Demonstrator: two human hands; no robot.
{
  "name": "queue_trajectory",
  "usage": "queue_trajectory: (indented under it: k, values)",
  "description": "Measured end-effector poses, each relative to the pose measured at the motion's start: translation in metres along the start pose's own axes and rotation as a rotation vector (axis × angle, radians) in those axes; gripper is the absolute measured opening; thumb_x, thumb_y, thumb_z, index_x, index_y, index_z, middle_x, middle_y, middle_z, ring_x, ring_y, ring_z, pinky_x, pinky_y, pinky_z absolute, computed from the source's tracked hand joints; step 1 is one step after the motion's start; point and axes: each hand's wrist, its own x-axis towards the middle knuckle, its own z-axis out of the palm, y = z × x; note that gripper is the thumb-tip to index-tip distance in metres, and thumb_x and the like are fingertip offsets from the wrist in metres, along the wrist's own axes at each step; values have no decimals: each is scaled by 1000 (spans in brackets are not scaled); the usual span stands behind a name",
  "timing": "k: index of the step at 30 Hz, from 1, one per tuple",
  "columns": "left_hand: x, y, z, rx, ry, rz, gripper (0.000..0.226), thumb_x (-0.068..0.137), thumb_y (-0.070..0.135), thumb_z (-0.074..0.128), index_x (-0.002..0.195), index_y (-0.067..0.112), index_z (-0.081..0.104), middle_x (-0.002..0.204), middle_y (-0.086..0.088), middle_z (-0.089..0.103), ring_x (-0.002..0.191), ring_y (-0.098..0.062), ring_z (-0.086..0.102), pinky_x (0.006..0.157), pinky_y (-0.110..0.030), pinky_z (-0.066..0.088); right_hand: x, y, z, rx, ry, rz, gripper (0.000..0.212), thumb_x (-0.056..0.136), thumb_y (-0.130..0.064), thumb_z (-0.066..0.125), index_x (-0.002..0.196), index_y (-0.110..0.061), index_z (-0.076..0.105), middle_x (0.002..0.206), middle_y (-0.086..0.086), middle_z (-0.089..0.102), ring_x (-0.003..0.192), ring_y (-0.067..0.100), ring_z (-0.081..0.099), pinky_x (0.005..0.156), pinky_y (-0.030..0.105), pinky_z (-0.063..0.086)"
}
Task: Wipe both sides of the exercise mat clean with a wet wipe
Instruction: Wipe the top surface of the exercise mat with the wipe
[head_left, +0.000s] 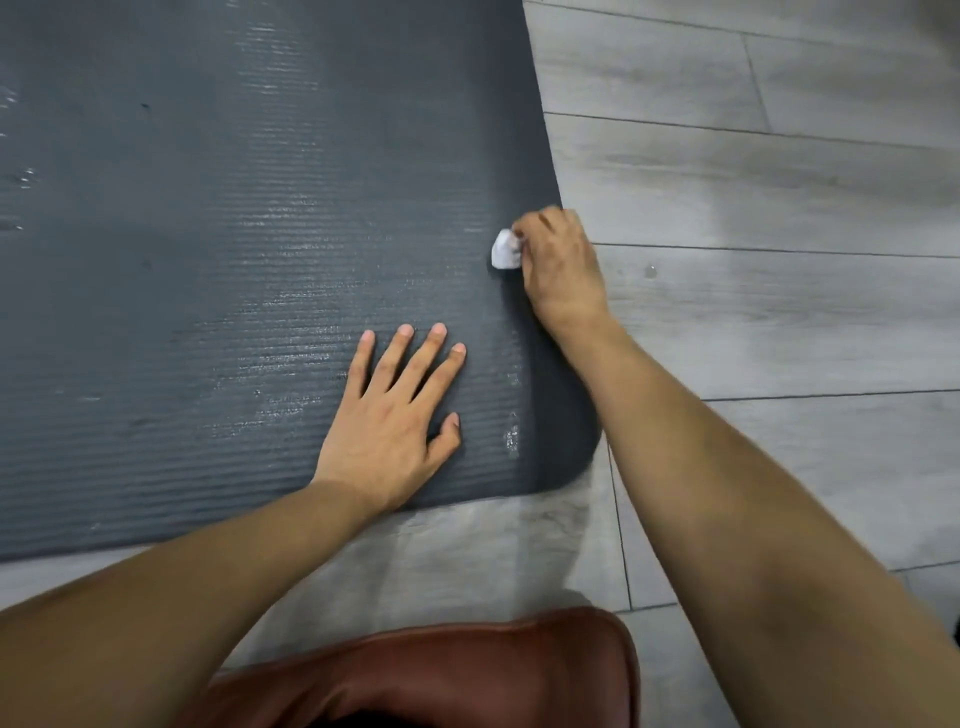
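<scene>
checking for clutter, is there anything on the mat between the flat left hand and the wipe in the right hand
Nothing: in the head view only bare ribbed mat with damp streaks lies between the left hand and the wipe.

Grey wood-look plank floor (779, 182) (dark seams), softly lit.

Soft, even indoor light fell across the scene, moderately bright. Wet streaks on the dark exercise mat (234, 234) caught pale glare, strongest at its middle and near its rounded near corner. The grey plank floor (779, 182) right of the mat looked washed out and a little hazy. A soft shadow lay on the floor just below the mat's near edge. Plank lines bowed toward the far right, a wide-angle bend. Focus was slightly soft throughout.
</scene>
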Motion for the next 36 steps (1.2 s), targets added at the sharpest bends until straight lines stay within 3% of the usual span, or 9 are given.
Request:
queue_trajectory:
  k: [4, 6, 12, 15, 20, 25, 28, 32, 36]
  values:
    - [1, 1, 0, -4, -3, 3, 67, 101, 48, 37, 162, 20, 32, 169, -5, 26, 156, -34, 23, 126, -60, 12, 66, 13, 16, -40, -47, 108, 21, 81, 6, 51, 93, -4, 65, 96, 16, 61, 94, 35, 55, 76, 38, 43]
    - [2, 0, -1, -8, 0, 1, 67, 100, 47, 38, 161, 20, 34, 169, -5, 28, 155, -34, 24, 126, -60, 13, 59, 9, 12, -2, -24, 149, 21, 82, 4, 51, 93, -5, 66, 94, 16, 63, 90, 36, 56, 74, 37, 42]
    - [1, 1, -1, -35, 10, 8, 67, 98, 46, 42, 159, 18, 38, 168, -6, 31, 154, -34, 28, 124, -61, 18, -108, -25, -48, 208, -150, -49, 19, 85, 3, 62, 96, -12, 67, 96, 1, 62, 84, 23, 52, 79, 28, 43]
    - [7, -1, -6, -48, 34, -6, 63, 95, 45, 47, 151, 18, 50, 161, -7, 42, 147, -34, 39, 121, -60, 25, -131, -21, -56, 205, -160, -129, 21, 87, 4, 63, 101, -10, 69, 100, 0, 63, 88, 21, 54, 84, 24, 44]
    - [22, -9, -13, -93, 94, 26, 51, 90, 44, 55, 133, 19, 66, 144, -8, 58, 128, -34, 53, 112, -56, 34, -14, 10, -7, 140, -62, -196, 19, 86, -6, 52, 96, -9, 68, 95, 5, 64, 87, 27, 56, 76, 33, 46]
    - [21, -11, -9, -125, 108, 40, 49, 85, 42, 59, 128, 21, 70, 141, -7, 61, 121, -34, 57, 108, -56, 39, 132, 31, 45, 0, -6, -30, 15, 78, -1, 54, 85, -7, 66, 87, 11, 63, 83, 33, 56, 70, 41, 45]
    - [36, -16, -13, -154, 152, 71, 36, 84, 38, 60, 115, 23, 73, 129, -6, 64, 107, -32, 59, 101, -53, 42, 167, 33, 53, 1, -13, 70, 15, 79, 0, 52, 86, -5, 65, 88, 13, 62, 86, 34, 56, 70, 38, 42]
    - [80, -39, -24, -179, 180, 78, 28, 88, 32, 56, 110, 20, 69, 125, -7, 61, 101, -32, 57, 97, -50, 43, 103, 15, 32, 118, 18, 116, 13, 80, 1, 60, 86, -10, 65, 89, 9, 62, 85, 31, 56, 73, 41, 46]
    - [157, -85, -33, -167, 247, -62, 37, 90, 33, 51, 120, 17, 65, 129, -9, 58, 108, -34, 54, 96, -49, 41, -12, -9, -19, 180, -150, 72, 20, 81, 3, 68, 93, -14, 66, 95, -1, 60, 86, 21, 55, 75, 28, 44]
